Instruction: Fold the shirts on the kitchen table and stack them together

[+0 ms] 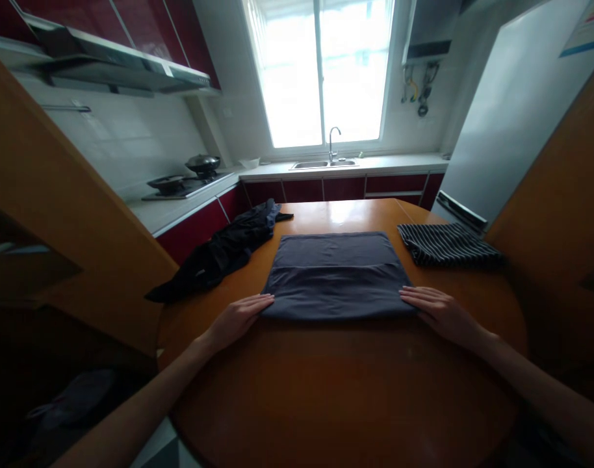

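In the head view, the grey cloth (336, 286) lies flat on the table (346, 390), in the middle, its near edge running straight between the two hands. A second edge crosses the cloth about midway, and its sides draw closer together towards the far edge.

The left hand (238, 317) rests at the near left corner, fingers straight and pressed together; the right hand (443, 312) rests at the near right corner, fingers likewise together. The thumbs are hidden, so I cannot tell whether either hand pinches the cloth.

Wood shows between the cloth and the black clothes (223, 253) on the left, which reach over the table's left edge. A narrower strip of wood parts the cloth from the striped cloth (446, 246) on the right, near the table's right edge. The widest stretch of wood runs from the cloth's near edge towards the person; another lies beyond its far edge.

Counted: two hands, one grey cloth, one striped cloth and one heap of black clothes, whose number of pieces I cannot tell. Behind are two pans on the stove (187, 188), one tap (331, 142) over a sink (310, 165) with two basins, and one fridge (511, 123).
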Tool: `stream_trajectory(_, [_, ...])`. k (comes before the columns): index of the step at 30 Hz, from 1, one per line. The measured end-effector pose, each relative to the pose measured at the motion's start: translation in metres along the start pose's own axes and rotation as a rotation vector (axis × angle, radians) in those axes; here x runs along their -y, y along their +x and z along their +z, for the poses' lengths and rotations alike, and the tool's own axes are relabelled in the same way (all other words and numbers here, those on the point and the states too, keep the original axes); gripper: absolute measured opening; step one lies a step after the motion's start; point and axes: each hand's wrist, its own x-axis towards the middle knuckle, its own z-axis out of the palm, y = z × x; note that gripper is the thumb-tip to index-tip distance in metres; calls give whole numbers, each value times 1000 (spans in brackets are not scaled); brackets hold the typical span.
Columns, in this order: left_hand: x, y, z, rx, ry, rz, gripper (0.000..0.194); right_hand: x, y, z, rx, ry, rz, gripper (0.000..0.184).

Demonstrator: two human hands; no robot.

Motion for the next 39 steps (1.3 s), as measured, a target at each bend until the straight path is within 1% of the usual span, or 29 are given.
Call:
stream_trajectory(2, [-11,-9,-10,48,-33,-19,44,6,-11,-7,24,75,4,40])
stream_trajectory(6, [-40,-28,-37,193,-150,-71,41,24,-32,-27,78,215,38,31])
stream_trajectory(9, [-61,-35,-61,276,-313,-86,34,39,-36,-47,94,372,78,24])
stream_trajectory(11, [-71,-34,-77,297,-407,-111,29,47,-33,-61,83,502,107,22])
stream_trajectory(13, [-74,-28,-89,289,-460,-160,31,51,-26,-75,48,601,154,25])
stream_trajectory(14, [-72,-24,-94,268,-475,-193,34,51,-21,-80,27,629,194,27])
stream_trajectory(15, [-68,-19,-98,230,-484,-230,38,49,-15,-84,8,645,245,29])
stream_trajectory(17, [-53,-8,-100,116,-488,-320,45,44,0,-88,-36,642,367,32])
stream_trajectory(19, [-33,8,-95,6,-489,-417,48,34,20,-86,-101,614,493,35])
stream_trajectory(21, [-13,27,-84,-43,-504,-487,48,20,44,-75,-165,613,591,38])
stream_trajectory(23, [5,48,-68,-27,-534,-526,50,4,68,-58,-169,658,658,39])
stream_trajectory(25, [20,68,-48,26,-552,-568,54,-13,89,-35,-122,697,733,36])
stream_trajectory(27, [32,81,-29,70,-529,-613,59,-29,102,-13,-80,709,841,31])
stream_trajectory(29, [43,87,-14,77,-483,-636,61,-41,107,4,-61,710,927,27])
stream_trajectory(30, [47,88,-9,71,-464,-635,61,-45,108,9,-60,707,945,25])
stream_trajectory(32, [54,85,-4,62,-450,-625,61,-50,105,15,-76,697,932,24])
stream_trajectory(37, [60,80,-2,32,-453,-597,61,-56,101,18,-183,702,854,27])
stream_trajectory(39, [60,82,-1,15,-422,-586,60,-58,103,22,-217,654,837,27])
